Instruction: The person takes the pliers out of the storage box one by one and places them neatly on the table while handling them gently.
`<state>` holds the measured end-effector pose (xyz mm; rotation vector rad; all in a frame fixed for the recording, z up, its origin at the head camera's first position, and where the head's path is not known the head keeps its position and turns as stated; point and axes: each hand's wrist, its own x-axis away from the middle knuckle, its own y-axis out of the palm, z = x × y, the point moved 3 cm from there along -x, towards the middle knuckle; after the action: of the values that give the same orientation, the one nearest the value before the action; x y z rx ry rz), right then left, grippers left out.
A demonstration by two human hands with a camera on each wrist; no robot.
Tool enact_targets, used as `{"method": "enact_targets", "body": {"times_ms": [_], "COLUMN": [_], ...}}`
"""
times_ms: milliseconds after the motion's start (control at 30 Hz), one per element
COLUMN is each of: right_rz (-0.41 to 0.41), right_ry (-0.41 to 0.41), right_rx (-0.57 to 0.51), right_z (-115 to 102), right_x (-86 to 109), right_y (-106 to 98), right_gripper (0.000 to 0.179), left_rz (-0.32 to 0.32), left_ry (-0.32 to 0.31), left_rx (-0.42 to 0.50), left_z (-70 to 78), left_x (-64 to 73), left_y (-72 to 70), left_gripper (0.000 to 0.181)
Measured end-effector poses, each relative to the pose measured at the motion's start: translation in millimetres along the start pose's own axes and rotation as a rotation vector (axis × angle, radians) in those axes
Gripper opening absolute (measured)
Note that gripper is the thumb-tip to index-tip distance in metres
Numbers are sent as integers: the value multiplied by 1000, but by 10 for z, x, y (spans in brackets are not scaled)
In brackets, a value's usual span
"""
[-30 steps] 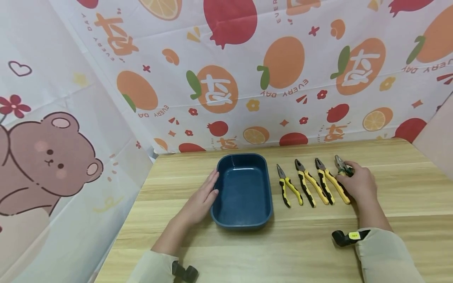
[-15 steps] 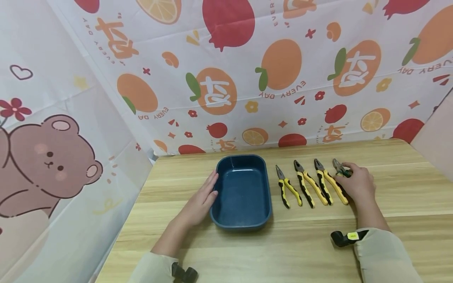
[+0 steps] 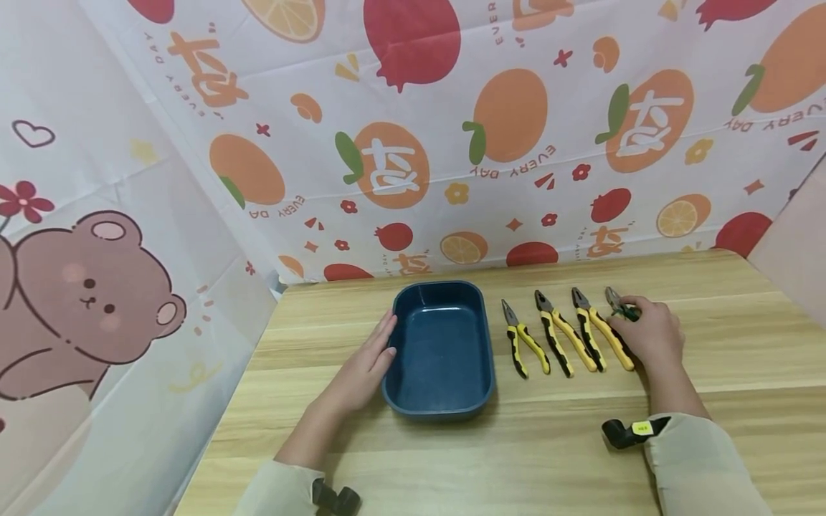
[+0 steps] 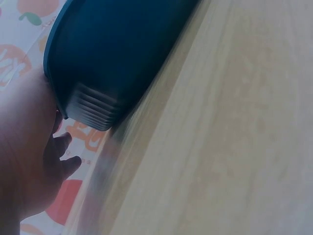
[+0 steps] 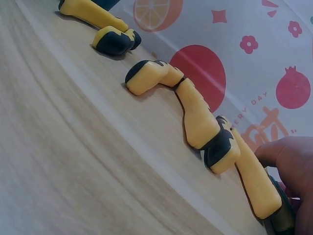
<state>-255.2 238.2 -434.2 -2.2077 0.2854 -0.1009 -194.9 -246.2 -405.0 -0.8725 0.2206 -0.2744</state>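
Note:
A dark blue rectangular bin (image 3: 439, 413) stands on the table. My left hand (image 3: 361, 369) lies along the bin's left wall with its fingers extended; in the left wrist view the hand (image 4: 27, 147) touches the bin's rim (image 4: 49, 54). At the right end of a row of pliers, my right hand (image 3: 654, 333) holds green-handled pliers (image 3: 624, 309) between thumb and fingers, with the metal head pointing away from me. The palm hides most of their handles. Whether they touch the table I cannot tell. The right wrist view catches the right hand (image 5: 291, 164) beside a green handle (image 5: 282, 215).
Between bin and right hand lie yellow-and-black needle-nose pliers (image 3: 524, 344), then two larger combination pliers (image 3: 563, 330) (image 3: 600, 326), side by side. The wooden table (image 3: 516, 459) ends at a fruit-printed cloth (image 3: 516, 179) behind. A bear-printed cloth (image 3: 110, 287) hangs at the left.
My right hand has drawn the green-handled pliers very slightly toward me. The left hand stays against the bin, and the head view has shifted a little.

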Motion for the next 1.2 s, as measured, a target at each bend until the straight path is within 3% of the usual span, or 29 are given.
{"method": "enact_targets", "body": {"times_ms": [400, 633, 1200], "right_rz": [9, 11, 23], "right_ry": [5, 2, 0], "right_rx": [-5, -10, -9], "right_z": [1, 6, -1], "right_x": [3, -16, -32], "right_y": [-21, -13, 1], "right_gripper": [55, 53, 51], "left_rz": [12, 6, 37], "left_ry": [26, 0, 3], "left_rx": [-8, -6, 29], "left_z": [41, 42, -6], "left_x": [-20, -17, -8], "left_y": [-21, -15, 23], "left_gripper": [56, 55, 54]}}
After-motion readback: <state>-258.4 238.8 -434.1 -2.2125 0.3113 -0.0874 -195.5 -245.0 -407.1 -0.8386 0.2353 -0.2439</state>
